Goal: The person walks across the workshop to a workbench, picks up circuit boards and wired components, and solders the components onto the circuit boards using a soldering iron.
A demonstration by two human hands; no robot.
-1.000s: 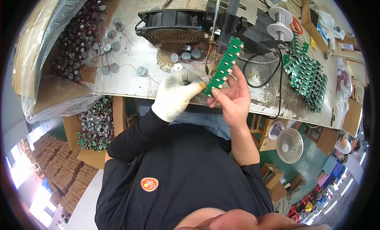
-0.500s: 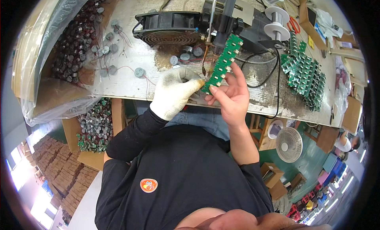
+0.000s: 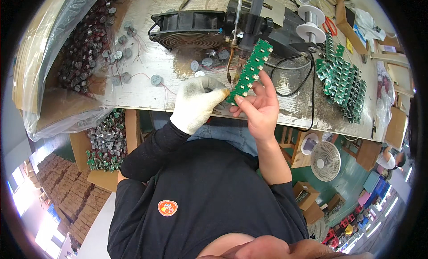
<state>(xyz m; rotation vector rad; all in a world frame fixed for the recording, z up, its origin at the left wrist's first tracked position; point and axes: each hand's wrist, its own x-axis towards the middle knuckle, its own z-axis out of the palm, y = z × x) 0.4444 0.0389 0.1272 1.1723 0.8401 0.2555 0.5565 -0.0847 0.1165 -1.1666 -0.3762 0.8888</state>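
A strip of green circuit boards (image 3: 250, 72) with small pale connectors along one edge slants up in front of me. My right hand (image 3: 261, 108), bare, grips its lower part between thumb and fingers. In a white glove with a stained fingertip, my left hand (image 3: 195, 103) is closed in a pinch at the strip's lower left corner; any small piece between those fingertips is hidden. Just left of the strip, a soldering tip (image 3: 229, 76) hangs from the bench machine (image 3: 248, 29). Several round metal motors (image 3: 207, 62) with thin red wires lie beyond my gloved hand.
A black fan (image 3: 189, 29) stands at the back, left of the machine. Solder wire spools (image 3: 310, 25) are at the back right, with a pile of green board strips (image 3: 341, 83) nearer. Left are a plastic-lined box of motors (image 3: 82, 63) and a lower carton (image 3: 81, 150). A black cable (image 3: 313, 94) crosses the edge.
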